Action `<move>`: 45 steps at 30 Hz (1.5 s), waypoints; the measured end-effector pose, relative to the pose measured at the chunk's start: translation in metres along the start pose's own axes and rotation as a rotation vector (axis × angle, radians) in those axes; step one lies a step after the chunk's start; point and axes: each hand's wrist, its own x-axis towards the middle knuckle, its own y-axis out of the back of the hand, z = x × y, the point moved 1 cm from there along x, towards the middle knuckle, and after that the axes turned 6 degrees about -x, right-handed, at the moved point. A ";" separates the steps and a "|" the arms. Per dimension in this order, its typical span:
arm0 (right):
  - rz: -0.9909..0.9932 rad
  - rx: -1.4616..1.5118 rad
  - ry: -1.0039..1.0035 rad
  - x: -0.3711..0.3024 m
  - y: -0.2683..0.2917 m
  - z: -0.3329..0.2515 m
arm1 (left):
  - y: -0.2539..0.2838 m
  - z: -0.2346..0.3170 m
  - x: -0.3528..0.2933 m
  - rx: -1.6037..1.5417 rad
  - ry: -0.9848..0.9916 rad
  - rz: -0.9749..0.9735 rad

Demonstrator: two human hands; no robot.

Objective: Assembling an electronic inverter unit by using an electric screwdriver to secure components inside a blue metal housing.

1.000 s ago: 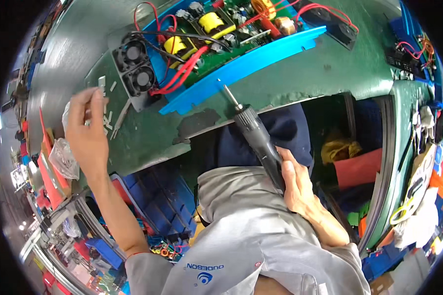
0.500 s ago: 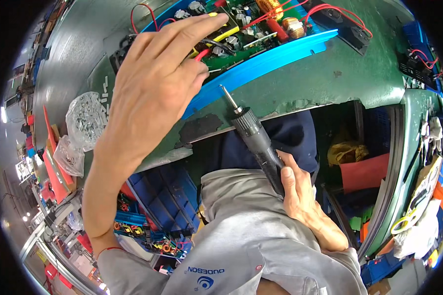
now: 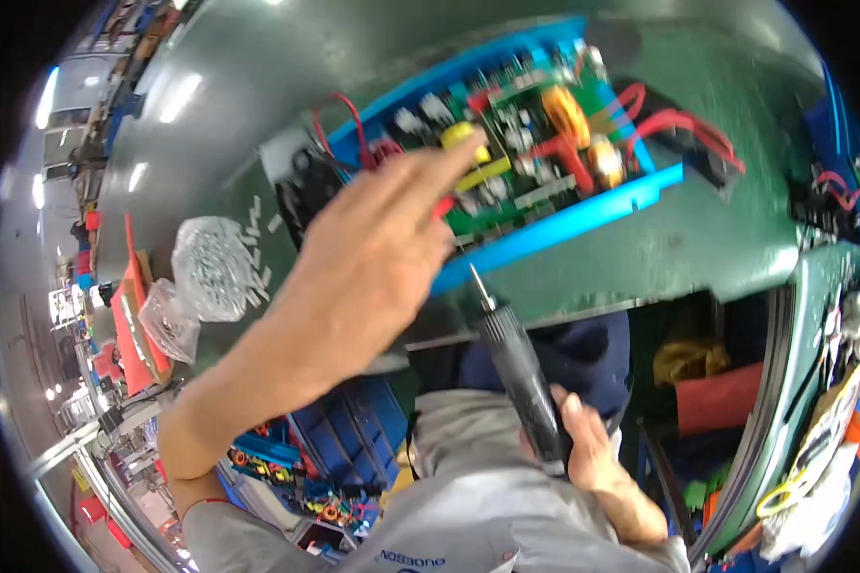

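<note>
Blue case (image 3: 564,230) with circuit board (image 3: 466,225) inside, lying on green bench (image 3: 726,250). Left hand (image 3: 382,250) over its left part, index finger outstretched; grip can't be told. Right hand (image 3: 594,451) closed round black screwdriver (image 3: 523,377), tip near case.

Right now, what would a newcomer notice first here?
The open blue casing with its crowded circuit board stands out, upper middle on the green table. Below it, the right hand holds a black screwdriver, tip toward the casing; the left hand is over the casing's left part.
</note>
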 end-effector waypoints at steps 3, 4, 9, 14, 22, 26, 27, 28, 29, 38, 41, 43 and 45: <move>-0.068 0.200 -0.175 -0.001 -0.007 -0.005 | -0.006 -0.002 -0.002 -0.055 0.020 -0.016; -0.071 0.299 -0.207 -0.001 -0.009 0.003 | -0.006 -0.002 -0.002 -0.063 0.015 -0.024; -0.161 0.311 -0.188 0.004 -0.006 0.007 | -0.005 -0.001 -0.004 -0.092 0.044 -0.034; -0.307 0.420 -0.166 0.009 -0.002 0.013 | -0.006 -0.007 -0.004 -0.120 0.035 0.024; -0.341 0.641 -0.196 0.007 -0.010 0.008 | -0.012 -0.011 -0.005 -0.208 0.029 0.068; -0.188 0.460 -0.189 0.007 -0.012 0.009 | -0.013 -0.011 -0.005 -0.238 0.038 0.064; -0.178 0.415 -0.182 0.007 -0.011 0.009 | -0.013 -0.010 -0.006 -0.237 0.041 0.067; -0.179 0.412 -0.183 0.007 -0.010 0.009 | -0.013 -0.009 -0.006 -0.245 0.051 0.069; -0.170 0.388 -0.172 0.008 -0.009 0.008 | -0.014 -0.009 -0.006 -0.253 0.060 0.071; -0.183 0.348 -0.162 0.008 -0.005 0.016 | -0.020 -0.006 -0.006 -0.434 0.124 0.128; -0.287 0.466 -0.216 0.008 -0.002 0.019 | -0.019 -0.007 -0.007 -0.426 0.132 0.144; -0.437 0.867 -0.271 0.011 -0.001 0.028 | -0.018 -0.007 -0.009 -0.426 0.125 0.145; -0.435 1.031 -0.375 0.010 0.002 0.030 | -0.018 -0.008 -0.012 -0.417 0.120 0.155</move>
